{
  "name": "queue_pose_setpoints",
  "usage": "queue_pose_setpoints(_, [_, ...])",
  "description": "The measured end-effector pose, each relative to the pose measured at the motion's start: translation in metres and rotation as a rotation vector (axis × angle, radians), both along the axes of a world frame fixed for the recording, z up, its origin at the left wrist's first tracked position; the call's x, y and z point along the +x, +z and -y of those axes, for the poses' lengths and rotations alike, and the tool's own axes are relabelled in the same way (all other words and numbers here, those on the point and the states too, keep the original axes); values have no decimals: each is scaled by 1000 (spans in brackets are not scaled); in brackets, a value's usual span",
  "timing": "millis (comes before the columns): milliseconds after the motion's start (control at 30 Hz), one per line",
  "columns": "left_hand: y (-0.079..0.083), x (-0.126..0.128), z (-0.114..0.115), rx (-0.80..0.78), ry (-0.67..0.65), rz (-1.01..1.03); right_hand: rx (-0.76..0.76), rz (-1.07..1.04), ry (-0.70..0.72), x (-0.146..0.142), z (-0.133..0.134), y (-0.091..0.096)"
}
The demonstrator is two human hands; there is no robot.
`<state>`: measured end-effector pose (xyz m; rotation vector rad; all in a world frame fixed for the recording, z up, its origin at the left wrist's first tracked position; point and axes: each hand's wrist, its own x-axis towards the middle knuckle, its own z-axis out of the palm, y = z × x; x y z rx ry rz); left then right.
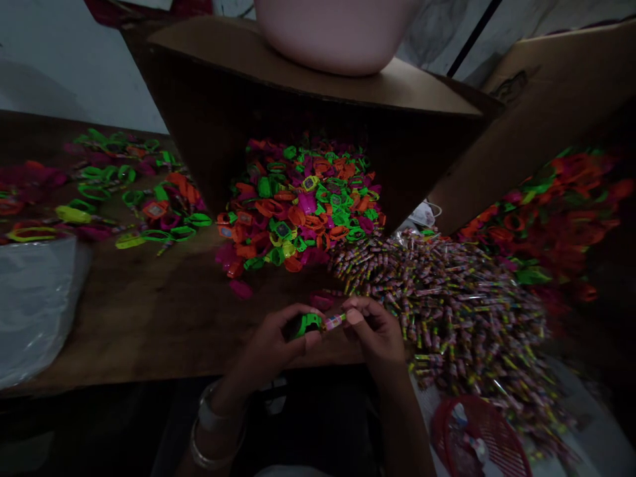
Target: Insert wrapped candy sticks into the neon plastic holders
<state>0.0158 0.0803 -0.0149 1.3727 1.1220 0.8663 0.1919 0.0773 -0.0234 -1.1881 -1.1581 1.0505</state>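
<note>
A dim room with a pale wall at the upper left holds a dark brown wooden table [149,331] that runs across the middle of the frame. On it, an open brown cardboard box [432,93] faces forward in the upper centre, with a loose pile of green, orange, pink and yellow plastic toy watches [298,212] spilling from its mouth. At the lower centre, the left hand [275,341] has thumb and fingers closed around a bright green plastic toy watch [309,323]. Just right of it lies a slim, pink-and-yellow wrapped tube [334,322], its long axis running nearly sideways between the hands and rising slightly toward the right. The right hand [377,331] pinches the tube's right end between thumb and fingertips; its left end points at the watch and sits right at its edge, though whether it touches or enters the strap cannot be told. The right hand is also the nearer one to the big heap of similar wrapped tubes [462,291] at the right of the frame, above a red plastic basket [438,430] at the lower right.
</note>
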Motion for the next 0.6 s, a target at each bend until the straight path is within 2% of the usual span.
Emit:
queue_pose_setpoints(200, [-4,8,0,20,135,11,147,209,-118,-11,8,2])
queue_pose_setpoints(300, [-10,11,2,-42,161,36,166,251,-148,-18,11,4])
queue_pose_setpoints(367, [-17,15,6,-79,176,53,153,242,-156,-19,10,3])
queue_pose_setpoints(500, [-28,22,13,-25,257,35,93,169,-177,-16,4,-1])
queue_pose_setpoints(600, [-28,10,5,-92,189,-28,70,66,-97,-12,1,-2])
